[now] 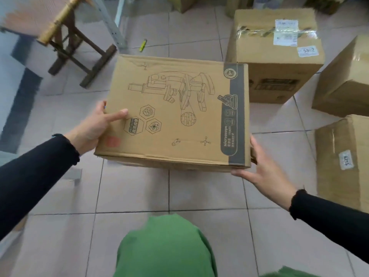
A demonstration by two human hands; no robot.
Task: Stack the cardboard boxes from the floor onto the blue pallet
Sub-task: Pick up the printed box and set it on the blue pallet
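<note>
A flat cardboard box printed with a microscope drawing (173, 112) is held above the tiled floor in the middle of the view. My left hand (95, 124) grips its left edge, thumb on top. Its right near corner rests against my right hand (261, 168), whose fingers reach under the bottom edge. Three more cardboard boxes stand on the floor: a taped one with labels (275, 54) behind, a tilted one (345, 80) at the far right, and one with a white sticker (343, 160) at the right edge. No blue pallet is in sight.
A dark wooden stool (75, 47) stands at the back left beside a pale metal post (111, 23). A yellow-green marker (143, 45) lies on the tiles. Dark blue and white floor areas run along the left edge. Green clothing (167, 248) fills the bottom centre.
</note>
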